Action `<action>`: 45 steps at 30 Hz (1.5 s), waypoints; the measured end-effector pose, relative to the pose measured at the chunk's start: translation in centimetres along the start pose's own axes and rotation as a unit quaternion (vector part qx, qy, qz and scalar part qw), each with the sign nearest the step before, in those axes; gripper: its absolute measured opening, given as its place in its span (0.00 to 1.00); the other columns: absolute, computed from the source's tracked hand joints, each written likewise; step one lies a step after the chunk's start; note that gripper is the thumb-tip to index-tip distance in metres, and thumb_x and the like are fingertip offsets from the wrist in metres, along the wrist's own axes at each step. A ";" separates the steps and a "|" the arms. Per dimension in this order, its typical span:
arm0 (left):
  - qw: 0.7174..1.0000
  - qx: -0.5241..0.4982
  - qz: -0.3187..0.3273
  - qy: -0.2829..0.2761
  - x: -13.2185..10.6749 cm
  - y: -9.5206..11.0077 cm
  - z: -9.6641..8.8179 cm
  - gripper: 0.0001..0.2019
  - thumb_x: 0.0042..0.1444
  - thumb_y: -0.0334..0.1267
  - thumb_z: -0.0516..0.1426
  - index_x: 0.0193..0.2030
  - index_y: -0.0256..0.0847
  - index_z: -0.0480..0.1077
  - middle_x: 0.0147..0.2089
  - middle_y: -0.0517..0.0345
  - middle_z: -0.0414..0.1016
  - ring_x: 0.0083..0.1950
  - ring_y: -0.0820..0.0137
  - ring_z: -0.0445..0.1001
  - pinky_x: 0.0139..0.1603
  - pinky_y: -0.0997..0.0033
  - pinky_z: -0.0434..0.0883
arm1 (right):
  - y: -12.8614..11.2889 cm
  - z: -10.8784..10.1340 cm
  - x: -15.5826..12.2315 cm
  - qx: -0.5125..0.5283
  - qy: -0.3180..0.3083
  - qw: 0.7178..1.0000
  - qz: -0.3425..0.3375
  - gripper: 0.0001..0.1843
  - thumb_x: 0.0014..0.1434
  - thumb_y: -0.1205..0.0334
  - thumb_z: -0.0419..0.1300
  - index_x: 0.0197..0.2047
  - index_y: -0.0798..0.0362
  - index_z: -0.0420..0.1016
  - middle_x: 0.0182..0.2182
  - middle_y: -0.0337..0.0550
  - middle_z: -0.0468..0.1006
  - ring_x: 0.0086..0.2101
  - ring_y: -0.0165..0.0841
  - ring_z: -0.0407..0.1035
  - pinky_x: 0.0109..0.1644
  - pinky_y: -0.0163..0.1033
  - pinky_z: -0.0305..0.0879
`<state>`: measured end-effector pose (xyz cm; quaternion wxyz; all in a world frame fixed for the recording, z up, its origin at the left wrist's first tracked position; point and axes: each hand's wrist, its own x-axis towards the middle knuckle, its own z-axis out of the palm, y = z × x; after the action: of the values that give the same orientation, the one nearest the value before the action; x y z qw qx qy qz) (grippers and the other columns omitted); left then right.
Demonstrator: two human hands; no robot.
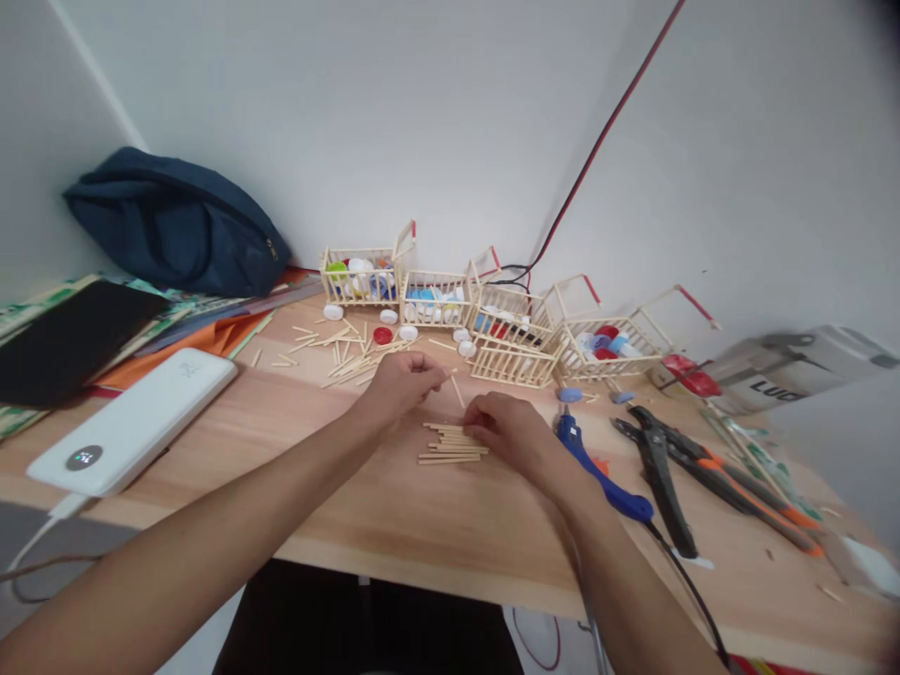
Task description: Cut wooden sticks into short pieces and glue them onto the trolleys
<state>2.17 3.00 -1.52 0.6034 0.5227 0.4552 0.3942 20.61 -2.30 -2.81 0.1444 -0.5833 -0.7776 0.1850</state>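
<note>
Near the middle of the tabletop [422, 525] lay a small pile of sticks [446, 445]: thin, pale wood, much the same length, side by side and parallel to the front edge. The right hand [510, 427] rested bent fingers on the pile's right end; whether it gripped any could not be told. The left hand [404, 380] was curled, fingertips at the top of a single stick [457, 392], hold unclear. A blue glue gun [597, 469] lay just beside the right hand.

Stick pile [450, 446] partly under right hand [512, 428] — grey case [802, 367] blurred.
</note>
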 end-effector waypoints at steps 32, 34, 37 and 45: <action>0.998 -0.018 -0.039 -0.054 -0.4 -0.9 0.6 0.11 0.41 0.39 0.64 0.25 0.34 0.68 0.18 0.65 0.64 0.20 0.81 0.58 0.20 0.79 0.52 | 0.2 0.1 0.6 0.196 0.195 0.961 0.016 0.11 0.57 0.58 0.56 0.38 0.52 0.77 0.34 0.43 0.80 0.33 0.33 0.70 0.37 0.37 0.62; 0.997 -0.016 -0.043 -0.057 -0.3 -0.9 0.5 0.11 0.41 0.39 0.64 0.25 0.34 0.68 0.18 0.65 0.64 0.19 0.81 0.58 0.20 0.79 0.52 | 0.2 0.1 0.7 0.201 0.192 0.960 0.020 0.11 0.58 0.58 0.56 0.39 0.52 0.77 0.34 0.43 0.80 0.33 0.32 0.70 0.36 0.37 0.62; 0.996 -0.025 -0.045 -0.075 -0.4 -0.9 0.7 0.10 0.43 0.38 0.63 0.24 0.35 0.68 0.18 0.66 0.63 0.18 0.82 0.57 0.20 0.78 0.52 | 0.1 0.3 0.9 0.229 0.179 0.957 0.022 0.12 0.58 0.57 0.56 0.41 0.52 0.77 0.34 0.43 0.79 0.33 0.32 0.70 0.35 0.36 0.61; 0.992 -0.041 -0.064 -0.101 -0.5 -1.0 1.1 0.09 0.45 0.36 0.62 0.25 0.34 0.67 0.16 0.66 0.62 0.17 0.82 0.56 0.19 0.79 0.51 | 0.4 0.5 1.3 0.255 0.147 0.955 0.039 0.10 0.55 0.56 0.58 0.33 0.53 0.76 0.28 0.40 0.76 0.28 0.29 0.66 0.29 0.33 0.57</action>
<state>3.08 2.05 -2.41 0.6913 0.5043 0.4082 0.3181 20.41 -1.04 -3.43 0.3932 -0.5780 -0.6515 0.2948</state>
